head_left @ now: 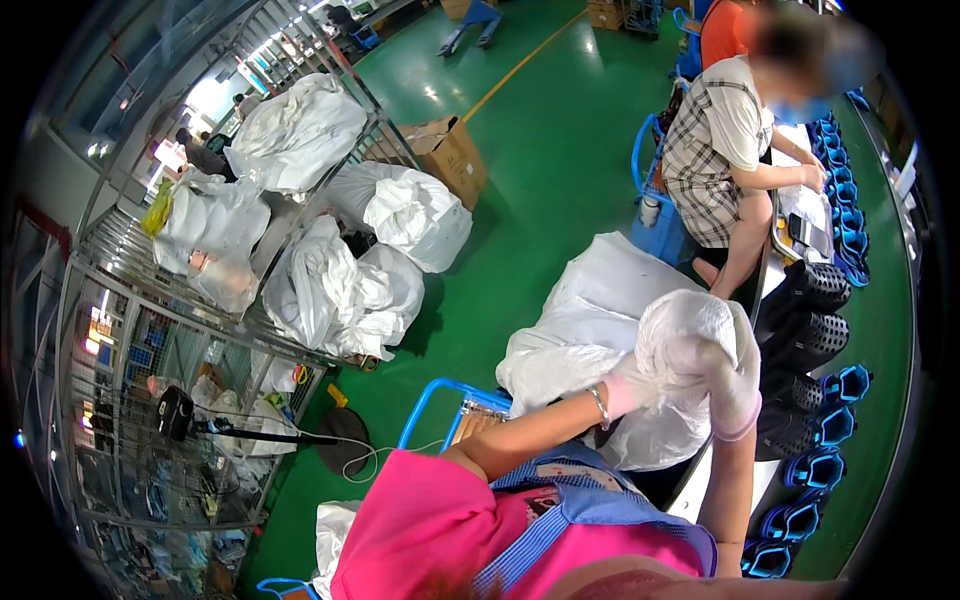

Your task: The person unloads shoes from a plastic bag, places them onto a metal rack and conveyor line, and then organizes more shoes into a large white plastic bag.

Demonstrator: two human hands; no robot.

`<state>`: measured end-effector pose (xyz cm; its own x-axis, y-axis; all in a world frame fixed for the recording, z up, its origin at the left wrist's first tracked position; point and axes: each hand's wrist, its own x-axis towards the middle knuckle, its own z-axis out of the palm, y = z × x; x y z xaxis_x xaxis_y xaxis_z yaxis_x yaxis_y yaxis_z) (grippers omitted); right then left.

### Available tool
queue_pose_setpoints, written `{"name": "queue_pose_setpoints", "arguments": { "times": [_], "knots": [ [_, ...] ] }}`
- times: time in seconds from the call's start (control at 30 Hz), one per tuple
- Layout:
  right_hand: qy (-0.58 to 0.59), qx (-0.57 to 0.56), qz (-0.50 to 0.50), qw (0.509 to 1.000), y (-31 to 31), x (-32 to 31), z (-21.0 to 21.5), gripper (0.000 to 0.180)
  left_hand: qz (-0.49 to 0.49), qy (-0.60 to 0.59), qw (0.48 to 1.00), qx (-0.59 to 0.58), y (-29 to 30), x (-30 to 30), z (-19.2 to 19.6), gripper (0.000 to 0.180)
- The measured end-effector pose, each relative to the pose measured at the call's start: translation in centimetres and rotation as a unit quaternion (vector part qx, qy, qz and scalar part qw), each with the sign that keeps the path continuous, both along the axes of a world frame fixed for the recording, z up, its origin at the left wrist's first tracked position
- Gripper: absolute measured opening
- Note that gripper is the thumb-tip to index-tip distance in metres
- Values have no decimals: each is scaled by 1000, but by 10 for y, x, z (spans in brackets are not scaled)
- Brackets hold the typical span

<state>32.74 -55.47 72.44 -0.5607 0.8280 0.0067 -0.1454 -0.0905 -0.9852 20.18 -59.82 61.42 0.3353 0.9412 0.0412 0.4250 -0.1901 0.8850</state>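
Both my hands wear thin pale gloves and work at a large white plastic sack (570, 330) in front of me. My left hand (638, 384), with a bracelet at its wrist, is closed on a bunched fold of the sack. On the other side of the same gathered white bunch (690, 318), my right hand (735, 385) grips too, its fingers partly hidden by the folds. What the sack holds cannot be seen. Its lower part bulges beneath my hands, beside the workbench edge.
Black shoe parts (815, 340) and blue-and-black shoe uppers (838, 425) line the bench and belt at right. A co-worker (710, 150) sits farther along it. A metal rack (150, 270) with full white sacks (345, 290), a cardboard box (445, 160) and a blue-framed chair (455, 405) stand left.
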Motion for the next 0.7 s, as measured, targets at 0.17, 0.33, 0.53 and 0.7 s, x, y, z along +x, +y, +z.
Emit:
{"name": "queue_pose_setpoints", "arguments": {
  "times": [0.17,0.33,0.53,0.7],
  "knots": [
    [-286,363,31,886,7,45,-112,97,118,-269,951,-96,0,-15,-1,45],
    [-357,197,82,909,2,55,-248,69,113,-151,959,-211,0,-4,5,37],
    [-104,-8,-139,985,3,77,-398,44,61,61,989,-120,25,-37,-16,88],
    [-20,-246,-184,951,-21,82,-342,43,29,360,917,-167,13,-96,-114,132]
  ]
}}
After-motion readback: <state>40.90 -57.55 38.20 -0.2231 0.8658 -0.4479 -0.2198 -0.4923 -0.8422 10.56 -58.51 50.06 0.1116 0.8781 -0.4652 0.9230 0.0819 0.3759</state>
